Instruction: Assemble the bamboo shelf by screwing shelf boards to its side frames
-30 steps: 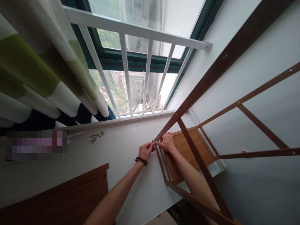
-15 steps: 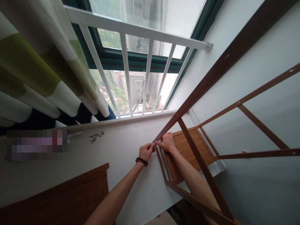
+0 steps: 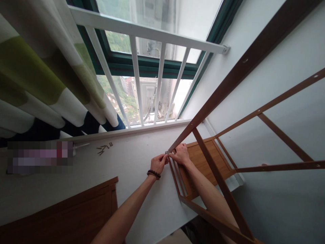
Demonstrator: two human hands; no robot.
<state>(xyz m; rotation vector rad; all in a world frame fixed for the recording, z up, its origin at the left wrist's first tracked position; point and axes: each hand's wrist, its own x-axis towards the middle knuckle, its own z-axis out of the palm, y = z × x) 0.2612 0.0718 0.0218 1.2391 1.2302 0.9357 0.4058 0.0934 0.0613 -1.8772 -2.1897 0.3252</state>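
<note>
Bars of the wooden frame [image 3: 213, 166] already met at several corners, with a slatted panel [image 3: 218, 156] at its low end, so much of the joining looked done. One joint seemed in hand: at the near tip of the long dark bar [image 3: 218, 95], the left hand [image 3: 157, 164] pinched a small metal piece [image 3: 167, 152] while the right hand [image 3: 181, 154] gripped the frame just beside it. Loose fasteners [image 3: 103, 148] lay on the white surface [image 3: 137, 159], apparently unused; I couldn't tell how tight anything was.
</note>
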